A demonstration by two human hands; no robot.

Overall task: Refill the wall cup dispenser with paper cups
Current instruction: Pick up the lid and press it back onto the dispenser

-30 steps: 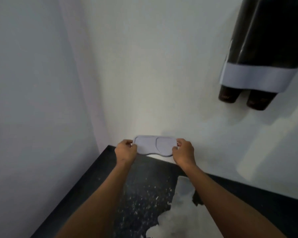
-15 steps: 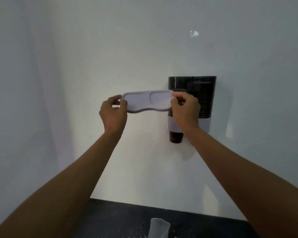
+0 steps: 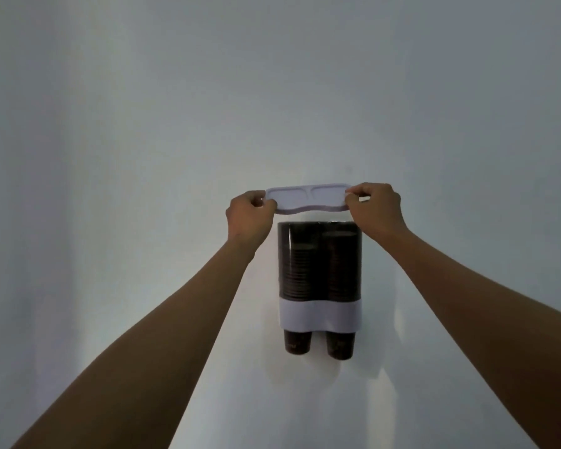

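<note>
Pale lilac plastic: the dispenser lid (image 3: 307,199), a flat double-lobed piece with two shallow oval recesses, is held level just above the open top of the wall cup dispenser (image 3: 319,273). A narrow gap shows between lid and dispenser; they are not touching.

Left hand (image 3: 248,215) pinches the lid's left end, thumb on top and fingers curled beneath. Right hand (image 3: 374,207) pinches the right end the same way, fingertips (image 3: 352,196) closed over the edge. Both forearms reach up from the lower corners of the view.

Dispenser: two dark, see-through tubes side by side, fixed to a plain white wall (image 3: 143,124). A lilac band (image 3: 319,315) wraps the lower part. Both tubes are filled with stacked dark paper cups (image 3: 300,270); the right stack stands slightly higher than the left. One cup bottom pokes out below the band under each tube, left (image 3: 297,342) and right (image 3: 340,345).

Writing: a small, faint mark sits on the left protruding cup, too blurred to read. No legible brand or label on lid, band or tubes.
</note>
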